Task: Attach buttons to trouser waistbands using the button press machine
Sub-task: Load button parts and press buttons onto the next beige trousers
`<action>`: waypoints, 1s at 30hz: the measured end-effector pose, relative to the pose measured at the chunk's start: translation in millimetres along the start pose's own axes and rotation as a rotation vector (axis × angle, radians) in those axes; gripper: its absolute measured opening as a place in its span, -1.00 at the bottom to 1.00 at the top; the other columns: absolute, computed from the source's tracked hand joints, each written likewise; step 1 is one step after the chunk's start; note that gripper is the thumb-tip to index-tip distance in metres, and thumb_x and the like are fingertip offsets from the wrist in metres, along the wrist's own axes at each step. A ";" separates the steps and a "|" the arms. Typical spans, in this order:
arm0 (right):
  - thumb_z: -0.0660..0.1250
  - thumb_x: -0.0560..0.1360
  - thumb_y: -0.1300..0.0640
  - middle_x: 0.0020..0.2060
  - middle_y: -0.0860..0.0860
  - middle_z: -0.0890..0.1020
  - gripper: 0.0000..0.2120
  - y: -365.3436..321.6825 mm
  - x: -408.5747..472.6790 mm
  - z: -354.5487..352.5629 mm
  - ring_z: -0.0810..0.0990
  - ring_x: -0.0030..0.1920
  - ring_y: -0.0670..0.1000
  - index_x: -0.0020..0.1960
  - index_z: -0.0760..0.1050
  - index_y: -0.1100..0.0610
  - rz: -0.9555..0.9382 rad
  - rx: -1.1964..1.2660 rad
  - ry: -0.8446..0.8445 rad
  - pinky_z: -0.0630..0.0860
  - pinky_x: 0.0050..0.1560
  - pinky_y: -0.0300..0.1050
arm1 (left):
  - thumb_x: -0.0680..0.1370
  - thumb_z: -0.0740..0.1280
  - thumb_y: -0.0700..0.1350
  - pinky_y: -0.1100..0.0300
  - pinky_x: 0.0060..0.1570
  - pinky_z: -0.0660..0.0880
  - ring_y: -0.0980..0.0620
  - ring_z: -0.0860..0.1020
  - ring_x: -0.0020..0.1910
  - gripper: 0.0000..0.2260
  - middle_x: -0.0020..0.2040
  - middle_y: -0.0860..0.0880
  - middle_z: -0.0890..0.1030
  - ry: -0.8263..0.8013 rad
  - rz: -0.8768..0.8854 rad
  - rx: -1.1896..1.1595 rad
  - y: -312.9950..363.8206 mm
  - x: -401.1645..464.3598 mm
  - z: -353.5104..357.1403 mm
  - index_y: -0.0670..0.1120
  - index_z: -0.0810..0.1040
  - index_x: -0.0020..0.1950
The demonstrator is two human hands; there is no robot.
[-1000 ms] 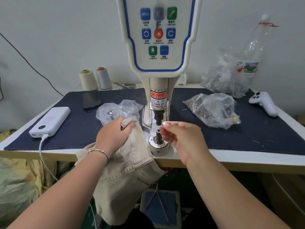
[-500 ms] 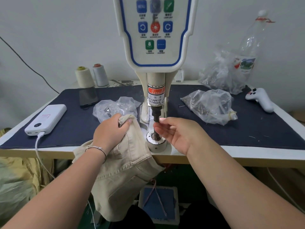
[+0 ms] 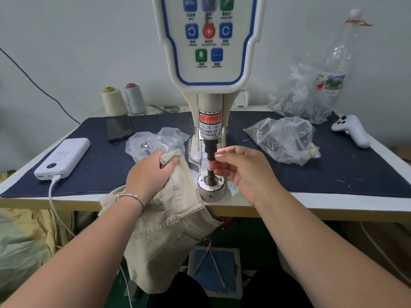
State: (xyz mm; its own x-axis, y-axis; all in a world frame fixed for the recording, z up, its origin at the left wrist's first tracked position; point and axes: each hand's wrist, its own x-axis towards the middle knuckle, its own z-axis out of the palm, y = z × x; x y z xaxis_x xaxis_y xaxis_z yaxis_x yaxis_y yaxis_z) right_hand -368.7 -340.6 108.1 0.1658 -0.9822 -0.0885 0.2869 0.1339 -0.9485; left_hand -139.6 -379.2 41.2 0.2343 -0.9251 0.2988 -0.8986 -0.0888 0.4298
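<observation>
The right hand (image 3: 242,172) reaches in from the right, its grip pinched at the gap between the press machine's (image 3: 210,121) upper punch (image 3: 210,150) and lower die (image 3: 210,182), most likely to seat a button part there; the part itself is too small to make out between the fingertips. The left hand (image 3: 151,174) keeps its grip bunched round the waistband end of the beige trousers (image 3: 175,221), parked just left of the die at the near edge of the surface (image 3: 333,196), ready to slide across. The rest of the garment hangs over the edge. Clear bags of hardware (image 3: 284,138) lie right and left of the column, within easy reach for reloading. A foot pedal (image 3: 213,267) sits on the floor below.
</observation>
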 end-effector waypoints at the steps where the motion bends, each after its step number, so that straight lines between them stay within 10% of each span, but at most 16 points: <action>1: 0.32 0.48 0.42 -0.27 0.19 0.70 -0.89 0.3 0.5 -0.7 0.69 -0.27 0.07 -0.14 0.58 0.27 -0.003 0.000 -0.003 0.61 -0.25 -0.18 | 0.62 0.18 0.24 0.15 -0.39 0.27 0.08 0.41 -0.32 -0.62 -0.26 0.00 0.56 -0.001 -0.001 -0.002 0.1 -0.1 -0.1 -0.08 0.50 0.04; 30: 0.35 0.45 0.44 -0.21 0.23 0.71 -0.87 -5.8 -2.7 -1.7 0.71 -0.24 0.08 -0.07 0.57 0.27 0.051 -0.005 0.023 0.56 -0.36 -0.24 | 0.61 0.18 0.25 0.13 -0.38 0.28 0.07 0.47 -0.30 -0.63 -0.28 -0.02 0.56 -0.006 0.007 -0.013 -1.3 0.9 1.4 -0.05 0.43 -0.11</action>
State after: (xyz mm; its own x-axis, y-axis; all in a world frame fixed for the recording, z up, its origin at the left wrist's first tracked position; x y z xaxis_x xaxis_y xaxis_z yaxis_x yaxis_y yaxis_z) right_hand -372.4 -338.9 113.3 0.1587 -0.9768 -0.1440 0.2737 0.1837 -0.9441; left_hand -138.7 -380.5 39.7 0.2262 -0.9278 0.2968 -0.8953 -0.0780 0.4385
